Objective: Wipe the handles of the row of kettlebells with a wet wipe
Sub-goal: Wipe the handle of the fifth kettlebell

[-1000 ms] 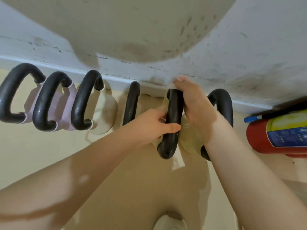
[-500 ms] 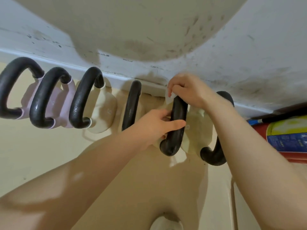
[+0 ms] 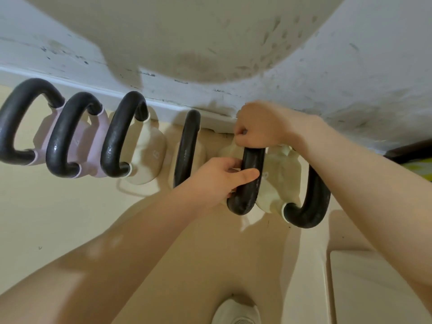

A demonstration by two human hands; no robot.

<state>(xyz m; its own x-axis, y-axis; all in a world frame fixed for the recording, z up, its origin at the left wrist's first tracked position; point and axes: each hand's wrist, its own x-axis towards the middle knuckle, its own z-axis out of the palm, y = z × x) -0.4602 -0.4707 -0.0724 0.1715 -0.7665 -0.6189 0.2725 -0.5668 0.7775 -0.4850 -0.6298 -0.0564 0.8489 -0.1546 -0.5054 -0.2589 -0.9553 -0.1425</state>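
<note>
Several kettlebells with black handles stand in a row against the wall. The two leftmost (image 3: 14, 118) (image 3: 67, 136) have pink bodies, and the third (image 3: 121, 136) and fourth (image 3: 187, 146) have cream ones. My left hand (image 3: 219, 178) grips the middle of the fifth handle (image 3: 250, 183), thumb across its front. At that handle's far upper end my right hand (image 3: 259, 127) is closed in a fist around it. The wet wipe is hidden inside the fist. The sixth handle (image 3: 311, 211) curves out from under my right forearm.
A scuffed white wall (image 3: 350, 66) and baseboard run behind the row. The floor (image 3: 58, 218) is beige. My white shoe (image 3: 236, 312) shows at the bottom edge. A pale raised panel (image 3: 374, 288) lies at lower right, and a sliver of yellow (image 3: 420, 169) at the right edge.
My right hand has slid from the middle of the fifth handle up to its far end. My left hand kept its grip. The red extinguisher has left the view on the right.
</note>
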